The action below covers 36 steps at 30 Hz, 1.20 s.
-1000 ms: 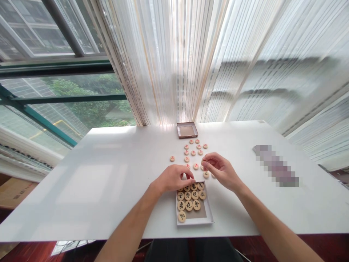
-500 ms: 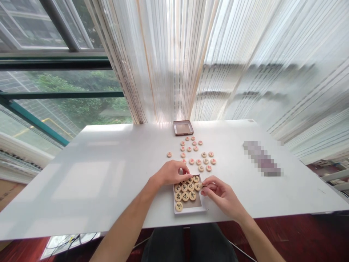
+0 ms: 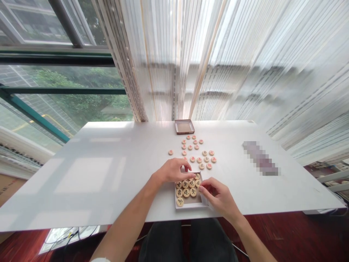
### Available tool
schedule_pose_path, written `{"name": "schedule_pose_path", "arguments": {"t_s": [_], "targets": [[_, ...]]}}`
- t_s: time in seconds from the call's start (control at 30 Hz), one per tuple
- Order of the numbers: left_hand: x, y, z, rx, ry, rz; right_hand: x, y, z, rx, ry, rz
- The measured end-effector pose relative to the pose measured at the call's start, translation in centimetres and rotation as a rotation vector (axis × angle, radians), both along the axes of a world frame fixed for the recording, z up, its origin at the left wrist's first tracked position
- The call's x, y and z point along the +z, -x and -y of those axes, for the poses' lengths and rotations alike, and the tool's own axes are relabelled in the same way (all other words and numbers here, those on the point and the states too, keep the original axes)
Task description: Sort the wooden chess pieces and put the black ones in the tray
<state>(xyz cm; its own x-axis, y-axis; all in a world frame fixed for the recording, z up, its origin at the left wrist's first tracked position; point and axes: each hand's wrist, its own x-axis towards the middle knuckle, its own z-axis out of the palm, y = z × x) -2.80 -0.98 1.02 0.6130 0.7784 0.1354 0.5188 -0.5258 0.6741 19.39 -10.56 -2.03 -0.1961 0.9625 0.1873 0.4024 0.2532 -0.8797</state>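
A shallow white box (image 3: 191,206) near the front edge of the table holds rows of round wooden Chinese chess pieces with black characters, such as one piece (image 3: 179,202) alone in the lowest row. My left hand (image 3: 174,170) rests over the far left edge of this box, thumb and fingers apart, the thumb lying over the top row and covering some pieces. At the right side of the box, my right hand (image 3: 216,196) pinches a chess piece (image 3: 200,190) between thumb and fingertips, mostly hidden by them, just below the second row.
Beyond the box lie several loose pieces, mostly red-marked, like one piece (image 3: 170,152) off to the left. Farther back sits a brown-rimmed box lid (image 3: 184,127). A blurred-out object (image 3: 260,159) lies at right on the white table (image 3: 109,174). Curtains hang behind.
My right hand has moved the pinched piece slightly down, from beside the second row's right end to inside the box below it. The left hand stays over the top row. The view shifted slightly.
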Motion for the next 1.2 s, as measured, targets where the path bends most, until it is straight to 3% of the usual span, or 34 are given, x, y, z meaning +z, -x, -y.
{"name": "schedule_pose_path", "arguments": {"t_s": [0.23, 0.7, 1.2], "targets": [[0.45, -0.33, 0.57, -0.085, -0.135, -0.038, -0.09, 0.1, 0.18, -0.012, -0.066, 0.069], [0.38, -0.06, 0.94, -0.104, -0.1, -0.133, -0.33, 0.18, 0.11, 0.029, -0.122, 0.155], [0.42, -0.15, 0.92, -0.116, -0.063, -0.132, -0.3, 0.44, 0.3, -0.048, -0.131, 0.192]]}}
